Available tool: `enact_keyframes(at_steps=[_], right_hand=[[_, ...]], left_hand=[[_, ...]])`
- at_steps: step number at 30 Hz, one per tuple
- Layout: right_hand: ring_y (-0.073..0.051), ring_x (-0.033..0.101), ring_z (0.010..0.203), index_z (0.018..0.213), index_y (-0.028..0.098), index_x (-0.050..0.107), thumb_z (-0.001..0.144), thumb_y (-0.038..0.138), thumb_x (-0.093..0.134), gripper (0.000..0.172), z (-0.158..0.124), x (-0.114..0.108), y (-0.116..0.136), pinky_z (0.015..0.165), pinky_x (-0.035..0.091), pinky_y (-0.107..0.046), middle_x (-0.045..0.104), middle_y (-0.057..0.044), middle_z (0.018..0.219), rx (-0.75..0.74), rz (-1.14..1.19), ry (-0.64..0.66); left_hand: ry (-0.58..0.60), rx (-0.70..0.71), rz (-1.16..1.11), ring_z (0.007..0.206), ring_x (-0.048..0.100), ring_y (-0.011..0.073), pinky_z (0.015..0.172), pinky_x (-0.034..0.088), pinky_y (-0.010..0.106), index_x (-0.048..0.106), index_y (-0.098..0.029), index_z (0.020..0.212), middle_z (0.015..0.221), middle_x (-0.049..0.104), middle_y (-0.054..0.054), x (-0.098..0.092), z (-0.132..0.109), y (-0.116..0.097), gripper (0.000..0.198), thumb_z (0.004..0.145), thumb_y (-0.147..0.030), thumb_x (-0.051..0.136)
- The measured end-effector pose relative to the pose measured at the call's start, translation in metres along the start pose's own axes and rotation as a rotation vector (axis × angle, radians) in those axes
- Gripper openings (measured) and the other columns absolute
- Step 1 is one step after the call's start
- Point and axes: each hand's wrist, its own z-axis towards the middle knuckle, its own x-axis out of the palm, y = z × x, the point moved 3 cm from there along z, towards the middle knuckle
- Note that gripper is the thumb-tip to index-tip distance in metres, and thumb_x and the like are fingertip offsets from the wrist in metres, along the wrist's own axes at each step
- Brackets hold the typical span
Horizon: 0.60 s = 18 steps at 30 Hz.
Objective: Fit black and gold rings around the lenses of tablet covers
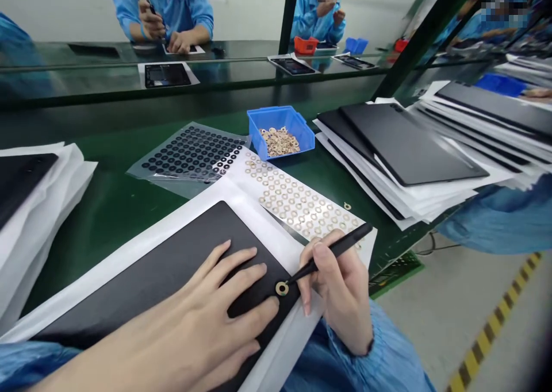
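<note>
Head view, right hand (345, 291) gripping black tool (340, 244), at ring (278, 292)

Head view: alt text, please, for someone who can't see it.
A person's left hand is spread over a dark panel while the right hand holds a black tool, its tip at a ring near the panel's edge. Beyond are a ring sheet, a blue bin and co-workers in blue.

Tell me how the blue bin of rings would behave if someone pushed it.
The blue bin looks low and wide, so it would probably slide rather than tip. Its straight sides suggest stiff walls that should hardly bend. The small rings lie loose in a heap inside, so a sharp shove might make them shift.
</note>
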Motion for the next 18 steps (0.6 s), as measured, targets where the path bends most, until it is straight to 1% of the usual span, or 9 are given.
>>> enact_keyframes(at_steps=[3, 5, 8, 13, 18], right_hand=[[-0.005, 0.049, 0.033, 0.077, 0.020, 0.044, 0.091, 0.033, 0.050, 0.020, -0.001, 0.002, 0.002, 0.027, 0.039, -0.014, 0.052, 0.004, 0.068, -0.046, -0.008, -0.017], [-0.004, 0.049, 0.032, 0.078, 0.020, 0.045, 0.091, 0.031, 0.049, 0.018, -0.002, 0.002, 0.002, 0.027, 0.039, -0.014, 0.051, 0.004, 0.069, -0.067, -0.027, -0.035], [-0.003, 0.049, 0.032, 0.078, 0.019, 0.047, 0.092, 0.029, 0.048, 0.017, -0.003, 0.000, 0.003, 0.027, 0.038, -0.014, 0.051, 0.004, 0.070, -0.089, -0.079, -0.044], [-0.004, 0.050, 0.032, 0.078, 0.019, 0.048, 0.093, 0.027, 0.047, 0.017, -0.004, 0.000, 0.004, 0.027, 0.038, -0.015, 0.052, 0.004, 0.069, -0.113, -0.097, -0.036], [-0.004, 0.049, 0.031, 0.078, 0.020, 0.047, 0.092, 0.028, 0.047, 0.017, -0.004, 0.000, 0.004, 0.027, 0.038, -0.016, 0.053, 0.004, 0.067, -0.122, -0.117, -0.038]], left_hand=[[0.045, -0.010, -0.016, 0.126, 0.042, 0.0227, 0.113, 0.022, 0.047, 0.049, -0.032, 0.128, 0.120, 0.059, 0.001, 0.004, 0.002, 0.000, 0.045, 0.085, -0.017, 0.050], [0.010, -0.036, -0.027, 0.127, 0.040, 0.0247, 0.112, 0.021, 0.049, 0.051, -0.034, 0.126, 0.120, 0.058, 0.001, 0.007, 0.003, 0.002, 0.046, 0.083, -0.016, 0.050], [-0.044, -0.054, -0.038, 0.126, 0.040, 0.0269, 0.112, 0.021, 0.051, 0.054, -0.033, 0.124, 0.120, 0.057, 0.003, 0.012, 0.002, 0.001, 0.042, 0.084, -0.020, 0.050], [-0.021, -0.065, 0.012, 0.126, 0.039, 0.0280, 0.111, 0.022, 0.051, 0.053, -0.031, 0.124, 0.120, 0.057, 0.004, 0.014, 0.000, -0.001, 0.041, 0.085, -0.020, 0.047], [-0.023, -0.080, -0.006, 0.125, 0.040, 0.0279, 0.110, 0.024, 0.051, 0.054, -0.032, 0.122, 0.121, 0.056, 0.003, 0.013, 0.001, -0.001, 0.041, 0.084, -0.019, 0.047]])
